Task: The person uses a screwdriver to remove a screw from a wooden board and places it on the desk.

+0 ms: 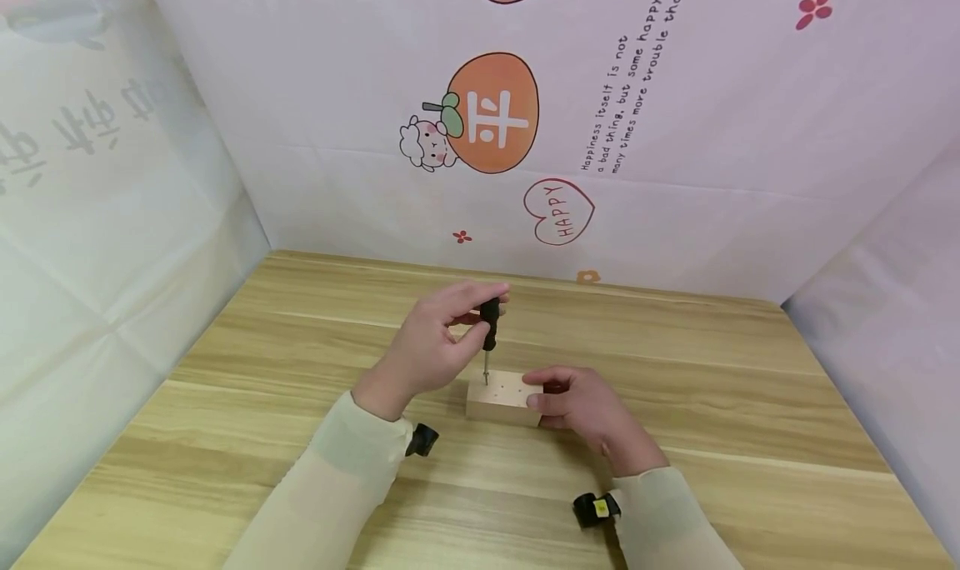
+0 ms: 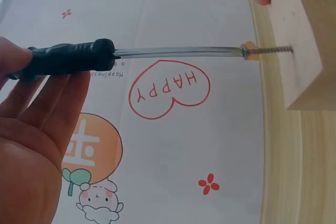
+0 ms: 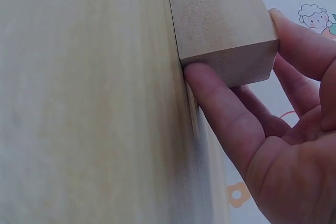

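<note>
A pale wooden block (image 1: pixel 504 414) with several small holes in its top lies on the wooden table (image 1: pixel 300 370). Near the block's left end a screw (image 2: pixel 268 50) stands upright, its tip in the wood. The tip of a black-handled screwdriver (image 2: pixel 68 57) meets the screw head, with the shaft in line with it. My left hand (image 1: pixel 435 341) holds the handle between thumb and fingers. My right hand (image 1: pixel 592 407) grips the block's right end; in the right wrist view its fingers (image 3: pixel 226 108) press against the end face of the block (image 3: pixel 220 14).
A white printed cloth (image 1: pixel 337 120) hangs behind the table's back edge, and more cloth hangs at the left (image 1: pixel 90 220) and right. Small black cameras sit at the left wrist (image 1: pixel 422 440) and the right wrist (image 1: pixel 592 510).
</note>
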### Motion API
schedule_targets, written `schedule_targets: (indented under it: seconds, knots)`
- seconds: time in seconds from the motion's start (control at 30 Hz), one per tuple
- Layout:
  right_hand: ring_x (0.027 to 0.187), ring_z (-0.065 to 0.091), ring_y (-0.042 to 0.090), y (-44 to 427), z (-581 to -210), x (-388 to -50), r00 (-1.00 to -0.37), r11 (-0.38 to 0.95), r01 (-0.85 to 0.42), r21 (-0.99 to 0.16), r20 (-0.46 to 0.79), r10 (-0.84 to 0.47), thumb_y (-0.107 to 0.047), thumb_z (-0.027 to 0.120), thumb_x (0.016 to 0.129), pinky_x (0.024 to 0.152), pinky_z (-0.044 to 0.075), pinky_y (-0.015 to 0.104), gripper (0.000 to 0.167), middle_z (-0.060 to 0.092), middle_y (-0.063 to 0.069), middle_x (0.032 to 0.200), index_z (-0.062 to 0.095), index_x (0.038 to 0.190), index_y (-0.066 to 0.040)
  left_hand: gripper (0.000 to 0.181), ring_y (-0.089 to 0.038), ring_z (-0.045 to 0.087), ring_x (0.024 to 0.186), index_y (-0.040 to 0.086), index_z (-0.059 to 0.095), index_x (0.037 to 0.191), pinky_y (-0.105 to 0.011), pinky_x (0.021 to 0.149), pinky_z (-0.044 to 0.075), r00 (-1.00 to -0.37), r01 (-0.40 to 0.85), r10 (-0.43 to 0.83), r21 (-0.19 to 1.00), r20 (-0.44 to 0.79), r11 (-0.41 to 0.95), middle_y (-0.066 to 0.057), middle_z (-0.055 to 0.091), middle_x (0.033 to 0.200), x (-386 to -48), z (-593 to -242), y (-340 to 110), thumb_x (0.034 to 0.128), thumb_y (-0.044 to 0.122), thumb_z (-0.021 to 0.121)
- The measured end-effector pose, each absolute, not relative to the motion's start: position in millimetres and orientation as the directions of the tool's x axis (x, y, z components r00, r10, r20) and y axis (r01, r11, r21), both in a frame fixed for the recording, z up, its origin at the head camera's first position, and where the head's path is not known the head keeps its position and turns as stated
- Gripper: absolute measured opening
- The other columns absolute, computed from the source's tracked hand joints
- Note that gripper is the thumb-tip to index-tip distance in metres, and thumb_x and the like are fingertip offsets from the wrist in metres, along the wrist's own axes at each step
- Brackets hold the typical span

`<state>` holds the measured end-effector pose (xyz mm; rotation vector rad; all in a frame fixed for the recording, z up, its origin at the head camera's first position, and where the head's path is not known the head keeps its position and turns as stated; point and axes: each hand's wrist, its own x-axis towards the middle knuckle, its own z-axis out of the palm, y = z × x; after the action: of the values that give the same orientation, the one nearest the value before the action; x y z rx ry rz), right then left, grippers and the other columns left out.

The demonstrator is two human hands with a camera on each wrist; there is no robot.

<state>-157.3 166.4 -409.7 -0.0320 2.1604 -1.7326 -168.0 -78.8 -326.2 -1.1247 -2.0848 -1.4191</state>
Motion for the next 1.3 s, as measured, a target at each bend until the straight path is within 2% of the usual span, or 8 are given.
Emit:
schedule_targets:
  seconds: [0.07, 0.17, 0.47, 0.7, 0.8, 1.03, 1.17, 1.3]
  knots:
    - [0.093, 0.063, 0.026, 166.8, -409.9, -157.6, -0.931, 0.245, 0.207, -0.947, -0.267, -0.248, -0.006, 0.078, 0.087, 0.079, 0.059, 0.042, 0.033, 0.061, 0.015, 0.113, 0.072, 0.119, -0.004, 0.044, -0.013, 0.064, 0.098, 0.004, 0.063, 0.134, -0.028, 0.081, 0.058, -0.619, 0.773, 0.41, 0.612, 0.67, 0.167, -0.006, 0.066, 0.117, -167.4, -325.0, -78.8, 0.0917, -0.008, 0.06]
    - [0.093, 0.062, 0.027, 167.6, -411.4, -157.7, -0.931, 0.246, 0.201, -0.948, -0.263, -0.253, -0.007, 0.079, 0.086, 0.079, 0.059, 0.041, 0.033, 0.06, 0.015, 0.11, 0.072, 0.118, -0.005, 0.043, -0.014, 0.065, 0.092, 0.003, 0.064, 0.132, -0.027, 0.077, 0.058, -0.624, 0.773, 0.392, 0.607, 0.676, 0.182, -0.008, 0.067, 0.117, -166.8, -324.3, -78.3, 0.0904, -0.008, 0.067]
    - [0.093, 0.061, 0.027, 168.0, -412.6, -158.0, -0.931, 0.257, 0.192, -0.947, -0.259, -0.257, -0.008, 0.079, 0.086, 0.078, 0.059, 0.041, 0.032, 0.06, 0.015, 0.11, 0.073, 0.117, -0.007, 0.041, -0.014, 0.066, 0.083, 0.003, 0.07, 0.123, -0.025, 0.074, 0.058, -0.657, 0.754, 0.299, 0.612, 0.693, 0.237, -0.005, 0.064, 0.101, -166.0, -325.5, -77.0, 0.083, 0.0, 0.08]
    - [0.095, 0.061, 0.027, 167.3, -411.5, -157.3, -0.93, 0.25, 0.195, -0.948, -0.26, -0.261, -0.007, 0.078, 0.087, 0.079, 0.059, 0.041, 0.032, 0.06, 0.015, 0.111, 0.072, 0.118, -0.005, 0.046, -0.017, 0.061, 0.107, 0.004, 0.06, 0.138, -0.028, 0.085, 0.056, -0.629, 0.765, 0.414, 0.619, 0.658, 0.178, -0.009, 0.064, 0.124, -167.3, -326.4, -78.7, 0.0931, -0.005, 0.064]
    - [0.095, 0.061, 0.027, 167.3, -411.0, -157.0, -0.93, 0.251, 0.198, -0.947, -0.263, -0.259, -0.007, 0.078, 0.086, 0.079, 0.059, 0.041, 0.032, 0.061, 0.014, 0.111, 0.072, 0.118, -0.006, 0.045, -0.016, 0.064, 0.1, 0.003, 0.061, 0.136, -0.027, 0.082, 0.057, -0.62, 0.772, 0.411, 0.613, 0.668, 0.168, -0.01, 0.065, 0.124, -166.8, -326.1, -79.2, 0.0922, -0.007, 0.064]
    - [0.094, 0.061, 0.027, 167.2, -410.2, -157.6, -0.928, 0.255, 0.198, -0.946, -0.264, -0.261, -0.007, 0.078, 0.087, 0.079, 0.059, 0.041, 0.033, 0.06, 0.015, 0.112, 0.071, 0.12, -0.004, 0.043, -0.014, 0.064, 0.084, 0.002, 0.067, 0.128, -0.029, 0.075, 0.058, -0.583, 0.806, 0.364, 0.571, 0.726, 0.152, -0.006, 0.063, 0.103, -167.8, -328.5, -77.7, 0.0867, -0.006, 0.074]
    - [0.095, 0.061, 0.027, 167.0, -409.9, -157.4, -0.93, 0.252, 0.2, -0.947, -0.264, -0.256, -0.006, 0.077, 0.087, 0.079, 0.059, 0.041, 0.033, 0.061, 0.015, 0.112, 0.072, 0.119, -0.004, 0.042, -0.014, 0.064, 0.093, 0.002, 0.065, 0.131, -0.03, 0.082, 0.057, -0.557, 0.823, 0.397, 0.548, 0.729, 0.148, -0.008, 0.065, 0.112, -168.7, -327.6, -77.8, 0.0907, -0.009, 0.065]
    - [0.095, 0.06, 0.027, 167.0, -409.5, -157.5, -0.93, 0.248, 0.199, -0.948, -0.262, -0.257, -0.006, 0.077, 0.087, 0.079, 0.059, 0.041, 0.033, 0.06, 0.015, 0.112, 0.072, 0.119, -0.004, 0.044, -0.016, 0.062, 0.097, 0.002, 0.064, 0.132, -0.029, 0.083, 0.056, -0.564, 0.816, 0.415, 0.561, 0.714, 0.143, -0.009, 0.066, 0.12, -168.8, -325.6, -78.9, 0.0907, -0.013, 0.062]
